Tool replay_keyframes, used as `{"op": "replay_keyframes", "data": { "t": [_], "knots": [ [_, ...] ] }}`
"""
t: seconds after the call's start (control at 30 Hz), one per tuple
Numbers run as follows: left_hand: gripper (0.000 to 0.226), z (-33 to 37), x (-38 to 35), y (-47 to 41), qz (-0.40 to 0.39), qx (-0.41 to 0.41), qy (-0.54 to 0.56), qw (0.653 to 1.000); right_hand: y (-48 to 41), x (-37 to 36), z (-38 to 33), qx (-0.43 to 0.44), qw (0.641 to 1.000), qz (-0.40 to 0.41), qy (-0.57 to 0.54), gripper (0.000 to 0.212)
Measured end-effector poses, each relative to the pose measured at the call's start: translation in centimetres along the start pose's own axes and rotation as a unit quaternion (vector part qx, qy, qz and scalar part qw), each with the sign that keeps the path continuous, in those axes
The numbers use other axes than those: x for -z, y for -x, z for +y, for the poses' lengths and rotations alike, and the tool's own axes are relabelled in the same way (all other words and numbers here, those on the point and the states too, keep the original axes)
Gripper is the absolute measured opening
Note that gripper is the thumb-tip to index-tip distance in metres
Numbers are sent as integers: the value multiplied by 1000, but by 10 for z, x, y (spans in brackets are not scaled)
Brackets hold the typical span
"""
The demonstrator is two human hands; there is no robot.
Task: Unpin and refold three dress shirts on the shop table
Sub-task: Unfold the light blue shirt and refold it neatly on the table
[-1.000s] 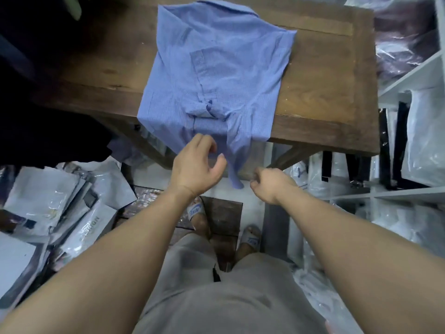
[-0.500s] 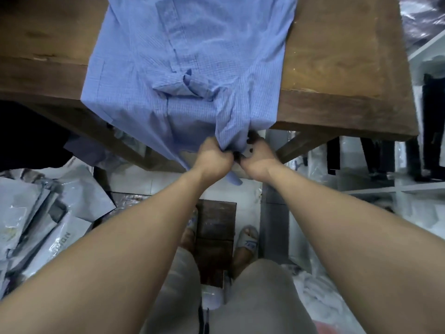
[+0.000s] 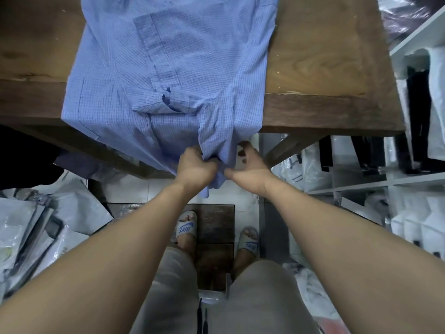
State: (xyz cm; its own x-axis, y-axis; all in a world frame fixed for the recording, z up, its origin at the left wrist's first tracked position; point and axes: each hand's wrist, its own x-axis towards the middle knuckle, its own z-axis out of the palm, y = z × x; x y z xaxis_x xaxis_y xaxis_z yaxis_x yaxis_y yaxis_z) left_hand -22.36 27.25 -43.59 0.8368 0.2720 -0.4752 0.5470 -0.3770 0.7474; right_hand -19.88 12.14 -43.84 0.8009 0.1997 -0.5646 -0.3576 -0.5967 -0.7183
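Observation:
A blue checked dress shirt (image 3: 173, 68) lies on the wooden shop table (image 3: 320, 68), and its lower part hangs over the front edge. A folded cuff (image 3: 168, 102) sits near the edge. My left hand (image 3: 196, 166) grips a bunch of the hanging fabric just below the table edge. Right beside it is my right hand (image 3: 251, 163), fingers loosely curled and thumb tip touching the fabric's edge. No pins are visible.
Plastic-wrapped packages (image 3: 36, 227) are piled on the floor at the left. White shelves (image 3: 409, 184) with bagged garments stand at the right. My feet in slides (image 3: 186, 229) stand on a dark mat below the table edge.
Both hands rose from below the table to the hanging shirt tail. The left closed on the fabric. The right hand has since drawn slightly apart to the right. The view moved closer.

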Motion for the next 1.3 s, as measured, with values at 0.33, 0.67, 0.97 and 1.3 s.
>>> {"op": "replay_keyframes", "data": {
  "t": [0.33, 0.67, 0.97, 1.3],
  "knots": [
    [14, 18, 5, 26, 70, -47, 139, 987, 23, 10, -37, -5, 991, 86, -102, 37],
    [46, 53, 24, 51, 167, -1, 151, 974, 50, 24, -51, 26, 971, 194, -134, 37],
    [40, 69, 12, 59, 272, 71, 123, 952, 53, 25, -53, 39, 969, 205, -132, 35],
    [26, 28, -1, 40, 190, 113, 15, 975, 39, 19, -39, -12, 988, 102, -111, 7]
  ]
}}
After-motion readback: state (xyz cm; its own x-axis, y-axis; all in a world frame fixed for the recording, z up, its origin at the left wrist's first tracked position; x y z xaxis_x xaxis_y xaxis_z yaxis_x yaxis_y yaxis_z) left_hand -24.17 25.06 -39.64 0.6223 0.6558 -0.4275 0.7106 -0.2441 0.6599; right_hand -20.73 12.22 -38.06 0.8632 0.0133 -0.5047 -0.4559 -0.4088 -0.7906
